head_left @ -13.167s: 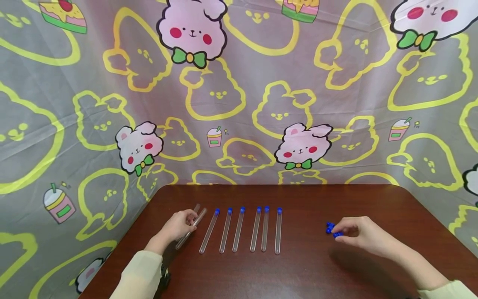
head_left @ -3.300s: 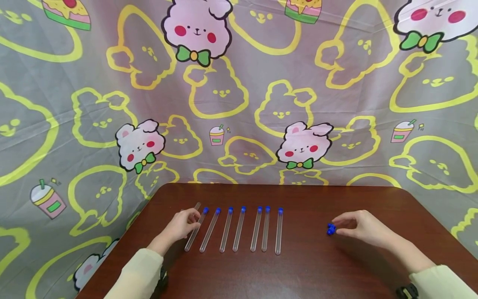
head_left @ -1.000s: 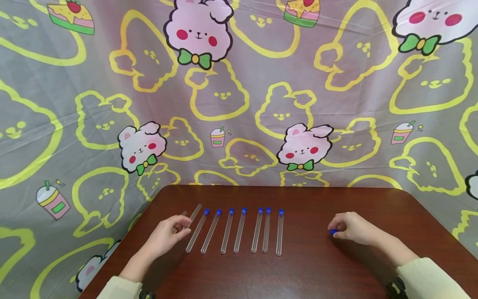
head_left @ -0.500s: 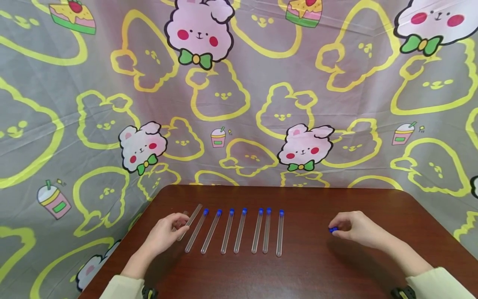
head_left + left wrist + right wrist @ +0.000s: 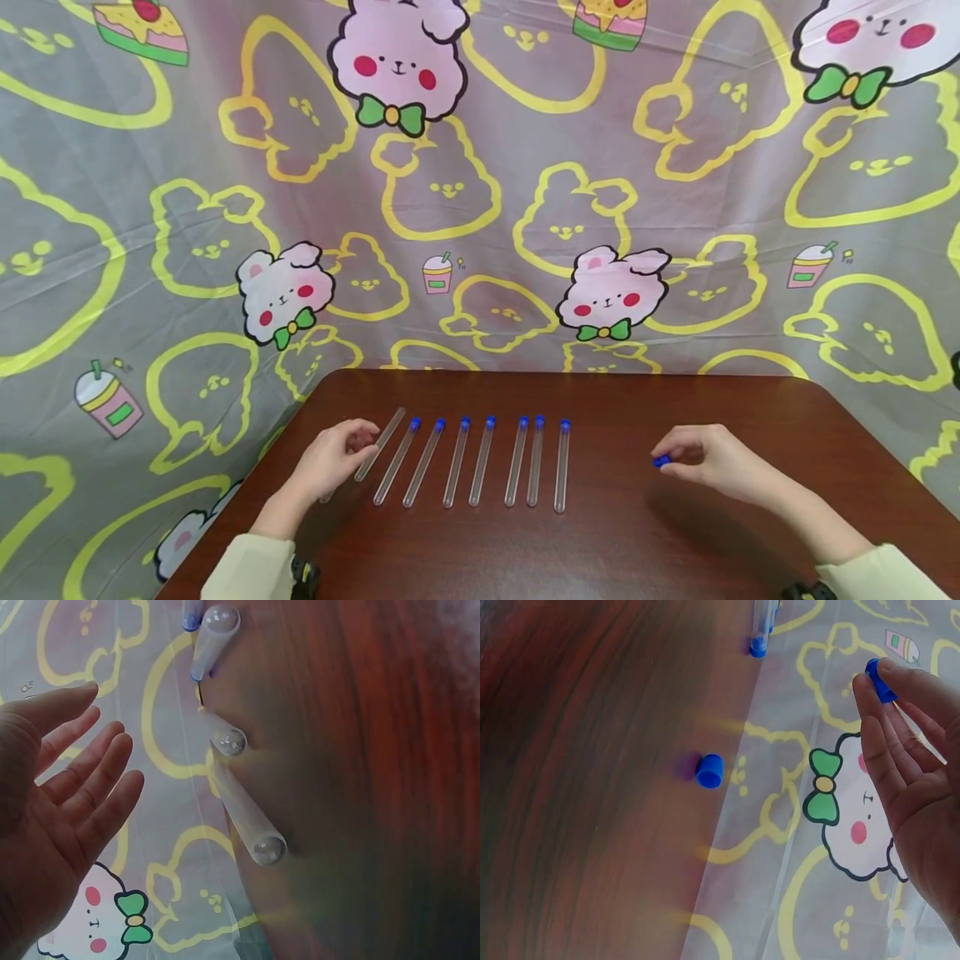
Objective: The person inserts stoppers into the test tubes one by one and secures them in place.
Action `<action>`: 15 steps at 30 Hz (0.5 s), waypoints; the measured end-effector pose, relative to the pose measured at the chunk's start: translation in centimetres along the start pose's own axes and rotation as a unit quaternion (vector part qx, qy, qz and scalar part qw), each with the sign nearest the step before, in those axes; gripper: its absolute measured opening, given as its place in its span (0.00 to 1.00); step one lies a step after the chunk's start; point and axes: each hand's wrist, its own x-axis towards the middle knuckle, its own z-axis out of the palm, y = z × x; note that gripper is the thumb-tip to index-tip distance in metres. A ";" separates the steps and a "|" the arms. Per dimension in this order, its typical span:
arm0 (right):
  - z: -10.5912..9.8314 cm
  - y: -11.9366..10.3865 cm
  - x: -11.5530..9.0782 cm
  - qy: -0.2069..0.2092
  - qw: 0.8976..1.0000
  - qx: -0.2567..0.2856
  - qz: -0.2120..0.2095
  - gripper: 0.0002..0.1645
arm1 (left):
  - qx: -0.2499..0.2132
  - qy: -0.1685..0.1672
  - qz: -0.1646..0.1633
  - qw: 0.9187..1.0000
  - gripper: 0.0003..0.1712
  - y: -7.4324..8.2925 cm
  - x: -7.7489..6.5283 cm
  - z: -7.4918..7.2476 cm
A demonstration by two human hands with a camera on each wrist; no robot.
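Note:
My left hand (image 5: 333,457) hovers beside an uncapped clear test tube (image 5: 381,443) at the left end of the row. In the left wrist view its fingers are extended and hold nothing. A second uncapped test tube (image 5: 251,817) lies further left, mostly hidden behind that hand in the head view. My right hand (image 5: 723,458) pinches a small blue cap (image 5: 880,681) between thumb and fingertips, raised over the right side of the table. Another blue cap (image 5: 710,772) lies on the wood below it.
Several test tubes with blue caps, one of them a capped tube (image 5: 562,467) at the right end, lie side by side across the brown table (image 5: 600,542). A cartoon-printed curtain (image 5: 480,317) hangs behind and beside the table.
Since the oldest frame, one more tube wears a blue cap and the cap pile has shrunk. My right hand has lifted a cap; my left has shifted left, off the tubes.

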 end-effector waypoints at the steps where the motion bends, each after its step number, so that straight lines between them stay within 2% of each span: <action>1: 0.0 -0.1 0.0 -0.001 1.000 0.005 -0.001 0.15 | 0.002 -0.003 -0.001 1.000 0.15 -0.1 0.1 0.0; 15: 1.1 -0.6 0.3 -0.013 0.999 0.033 -0.013 0.13 | 0.013 -0.028 -0.013 0.999 0.16 -1.3 2.3 0.7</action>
